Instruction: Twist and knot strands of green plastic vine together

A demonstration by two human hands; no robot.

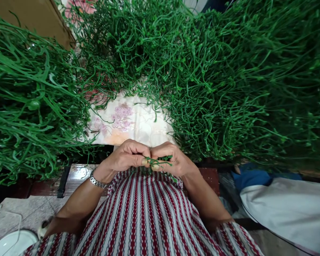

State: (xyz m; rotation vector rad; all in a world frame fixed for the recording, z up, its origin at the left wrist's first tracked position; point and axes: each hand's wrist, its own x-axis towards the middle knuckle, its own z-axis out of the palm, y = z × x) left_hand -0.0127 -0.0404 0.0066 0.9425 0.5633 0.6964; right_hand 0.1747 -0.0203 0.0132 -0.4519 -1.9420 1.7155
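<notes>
My left hand (126,156) and my right hand (172,158) meet close to my body, above my red and white striped lap (146,209). Both pinch a small green plastic sprig (158,162) between thumbs and fingertips. A metal watch (97,182) sits on my left wrist. Large heaps of thin green plastic stems surround the hands: one heap (29,99) on the left, a bigger one (242,89) on the right and across the back.
A floral cloth (122,121) covers the table between the heaps. A cardboard box (34,17) stands at the back left. A white dish (10,243) lies at the lower left. White and blue fabric (288,202) lies at the lower right.
</notes>
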